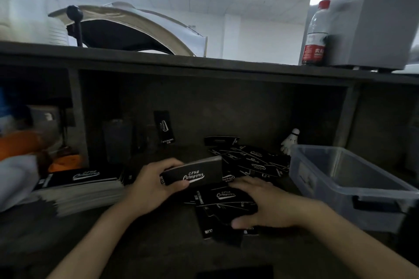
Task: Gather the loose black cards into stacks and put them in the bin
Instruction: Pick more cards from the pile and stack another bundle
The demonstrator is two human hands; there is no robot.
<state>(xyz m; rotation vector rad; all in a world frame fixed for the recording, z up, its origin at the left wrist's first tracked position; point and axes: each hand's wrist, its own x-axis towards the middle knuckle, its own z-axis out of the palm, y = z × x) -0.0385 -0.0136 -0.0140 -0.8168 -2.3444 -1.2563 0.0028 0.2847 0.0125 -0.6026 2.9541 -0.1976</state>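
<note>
Progress early: one small stack (192, 173) in hand, no cards seen in bin (303, 176).
Left grip (156, 188) closed round stack, held left of bin; right grip (265, 201) flat, fingers relaxed, pressing on loose cards (226, 199) just left of bin. More scattered behind those, near bin's left wall. Left to do: rest of gathering, every transfer.
</note>
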